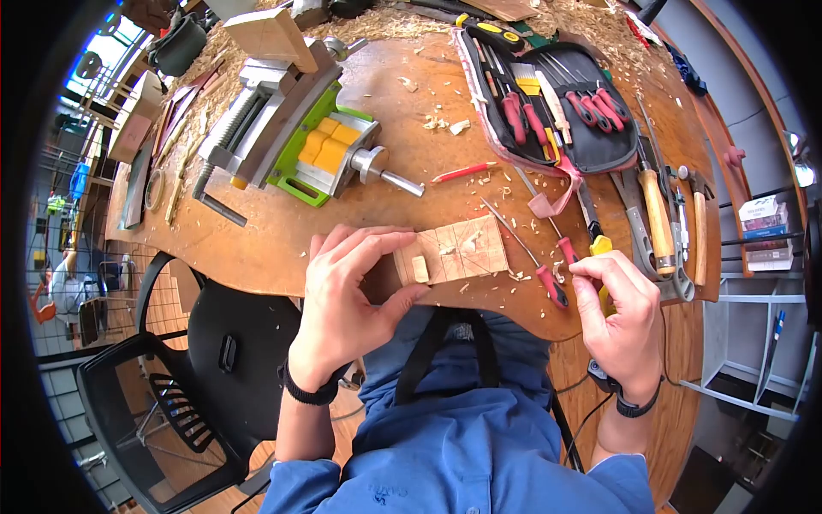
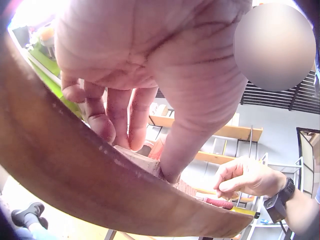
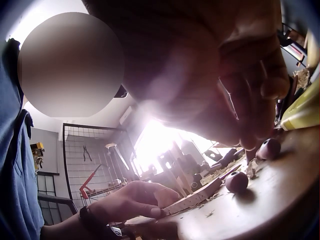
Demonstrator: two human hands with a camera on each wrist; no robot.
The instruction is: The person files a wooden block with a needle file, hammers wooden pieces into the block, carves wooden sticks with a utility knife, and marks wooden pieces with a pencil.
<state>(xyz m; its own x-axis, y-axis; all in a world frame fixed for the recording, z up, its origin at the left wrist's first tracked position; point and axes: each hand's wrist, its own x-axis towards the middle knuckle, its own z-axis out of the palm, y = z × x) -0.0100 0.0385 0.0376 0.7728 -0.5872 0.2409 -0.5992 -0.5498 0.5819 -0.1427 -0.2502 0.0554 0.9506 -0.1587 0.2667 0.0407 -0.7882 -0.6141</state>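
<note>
A pale wooden block (image 1: 484,248) with pencil lines and small cuts lies near the table's front edge. My left hand (image 1: 347,287) grips its left end, thumb along the near side and fingers over the far side. A small wood piece (image 1: 419,269) sits on the block beside that thumb. My right hand (image 1: 623,321) hovers at the table's right front with loosely bent fingers. Just under its fingertips is a red-handled carving tool (image 1: 567,250); a second red-handled tool (image 1: 552,287) lies to its left. The right wrist view shows both handle ends, one handle (image 3: 236,182) standing apart from the fingers.
A vise (image 1: 282,128) with a green base stands at the back left. Behind my right hand lie an open tool roll (image 1: 582,146), a red pencil (image 1: 463,172), a wooden-handled tool (image 1: 658,223) and a hammer (image 1: 699,231). Shavings litter the table (image 1: 385,94). A black chair (image 1: 235,360) is at left.
</note>
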